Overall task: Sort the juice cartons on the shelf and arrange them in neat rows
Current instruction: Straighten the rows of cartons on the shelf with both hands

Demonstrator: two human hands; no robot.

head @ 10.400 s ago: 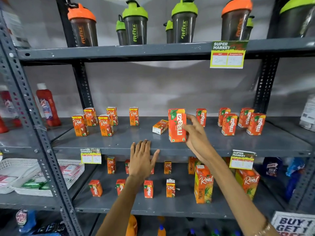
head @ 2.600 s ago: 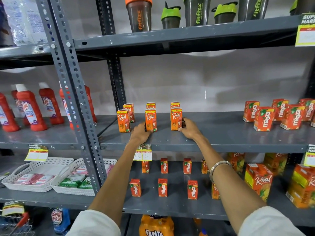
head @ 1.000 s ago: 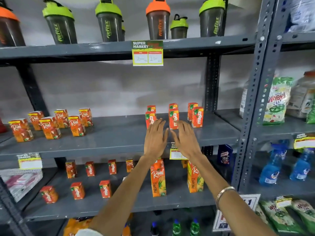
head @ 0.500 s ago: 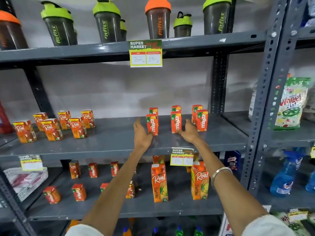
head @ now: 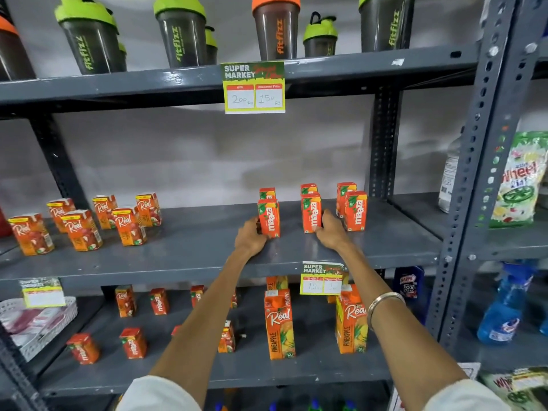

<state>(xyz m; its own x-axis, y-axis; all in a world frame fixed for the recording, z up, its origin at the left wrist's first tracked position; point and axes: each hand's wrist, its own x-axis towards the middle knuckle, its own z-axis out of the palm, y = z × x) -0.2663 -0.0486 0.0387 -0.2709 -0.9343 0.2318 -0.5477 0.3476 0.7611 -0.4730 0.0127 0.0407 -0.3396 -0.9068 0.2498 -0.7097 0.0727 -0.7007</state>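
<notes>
Maaza cartons (head: 311,213) stand on the middle shelf (head: 192,253) in three short files of two, just right of the Real cartons (head: 80,229), which also sit in paired rows; only squaring up looks left. Left hand (head: 250,237) cups the front-left carton (head: 269,218), right hand (head: 330,231) presses the middle one, both loosely curled, not clamped. Since half a second ago, both hands have closed in against those cartons.

Orange-red Maaza cartons (head: 269,217) with green corners on a plain grey shelf (head: 192,247), lime-lidded dark shakers (head: 89,40) above
</notes>
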